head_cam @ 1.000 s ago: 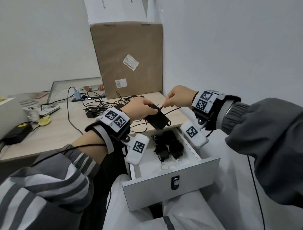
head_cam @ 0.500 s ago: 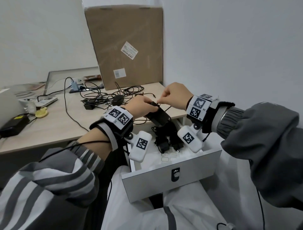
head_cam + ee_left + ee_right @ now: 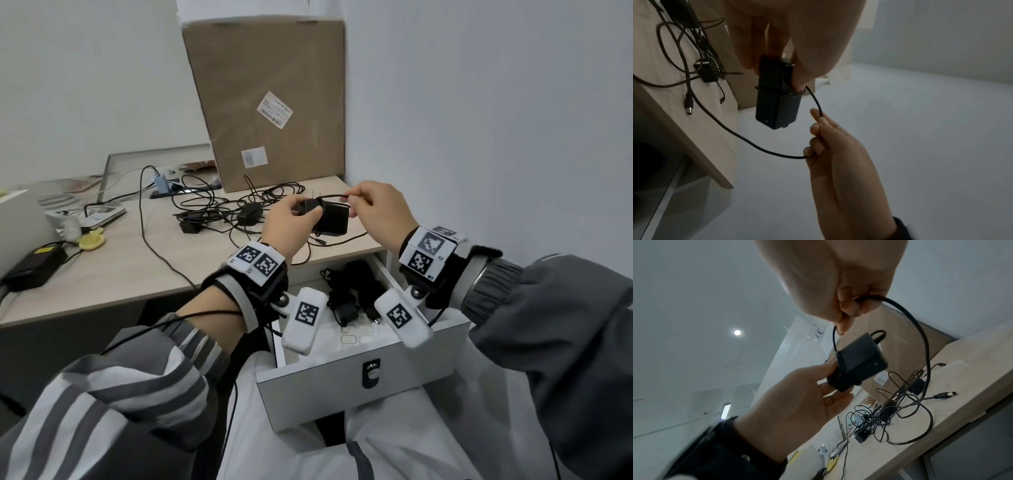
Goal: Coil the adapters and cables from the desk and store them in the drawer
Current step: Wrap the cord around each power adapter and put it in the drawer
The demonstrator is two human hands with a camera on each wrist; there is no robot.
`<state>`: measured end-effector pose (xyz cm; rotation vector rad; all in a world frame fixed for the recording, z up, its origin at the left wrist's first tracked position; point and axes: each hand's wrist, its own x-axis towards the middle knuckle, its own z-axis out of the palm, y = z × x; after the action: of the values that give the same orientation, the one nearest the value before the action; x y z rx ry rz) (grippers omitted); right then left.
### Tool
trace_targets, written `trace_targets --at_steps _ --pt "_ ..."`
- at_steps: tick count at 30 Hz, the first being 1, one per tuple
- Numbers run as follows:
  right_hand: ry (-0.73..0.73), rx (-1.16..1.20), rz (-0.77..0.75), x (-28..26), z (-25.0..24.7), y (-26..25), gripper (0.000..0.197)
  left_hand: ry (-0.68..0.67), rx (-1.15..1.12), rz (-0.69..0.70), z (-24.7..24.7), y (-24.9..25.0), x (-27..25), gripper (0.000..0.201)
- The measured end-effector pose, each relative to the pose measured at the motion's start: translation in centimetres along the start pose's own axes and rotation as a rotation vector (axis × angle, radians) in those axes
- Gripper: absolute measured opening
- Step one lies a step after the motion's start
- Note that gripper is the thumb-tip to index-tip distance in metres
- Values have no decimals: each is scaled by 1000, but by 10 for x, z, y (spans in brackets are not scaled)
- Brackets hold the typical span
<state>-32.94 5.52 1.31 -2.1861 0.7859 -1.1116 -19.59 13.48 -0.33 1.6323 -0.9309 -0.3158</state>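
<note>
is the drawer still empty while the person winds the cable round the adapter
No: the open drawer already holds several black adapters at its back, while the left hand grips another adapter above the desk.

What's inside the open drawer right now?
The drawer holds a pile of black adapters with wound cables at its back, on a white liner. The wrist cameras and hands cover parts of the interior, so an exact count isn't possible.

Each wrist wears a black strap carrying white blocks printed with black square markers, plus a dangling white tagged pod (one per arm). Grey sleeves, the left white-striped; thin black cable.
</note>
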Motion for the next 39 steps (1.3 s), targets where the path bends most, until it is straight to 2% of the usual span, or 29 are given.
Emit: trace_targets --at_steps 6,7,9,10,12,15,17,19,21,23,25,28,33,36,39 --pt "36 43 19 0 0 0 22 -24 83 81 0 -4 -4 10" --pt "1 35 10 -2 2 0 21 0 74 81 0 -4 -5 13" --pt "-101 14 -21 -9 8 0 16 69 27 71 0 -9 -3 32" --pt "-146 1 -35 -13 11 0 13 101 -26 64 1 -10 -3 34" --pt "-215 -10 -51 -20 17 2 15 159 -226 -4 5 -8 -3 30" --pt "-399 36 -29 -29 22 8 23 221 -740 -224 2 2 6 19" --pt "-502 71 -11 -34 23 13 24 169 -986 -340 -12 13 10 18" --pt "-535 73 15 -36 20 19 25 20 -1062 -378 -26 22 7 21" --pt "-521 89 72 -30 13 25 29 -169 -918 -325 -35 26 3 21" --pt "-461 99 132 -17 3 31 32 -346 -624 -218 -39 24 -3 19" --pt "-416 83 138 -5 -8 31 30 -409 -263 -131 -39 16 -4 20" --pt "-436 -15 105 2 -16 20 28 -431 143 -72 -36 13 -9 18" --pt "-381 -111 47 1 -4 5 31 -392 479 13 -21 11 -10 19" --pt "-363 -118 25 -2 3 0 30 -296 507 -5 -17 -2 -8 20" --pt "-394 -146 -34 -11 12 -2 30 -152 346 -62 -15 -17 -7 16"
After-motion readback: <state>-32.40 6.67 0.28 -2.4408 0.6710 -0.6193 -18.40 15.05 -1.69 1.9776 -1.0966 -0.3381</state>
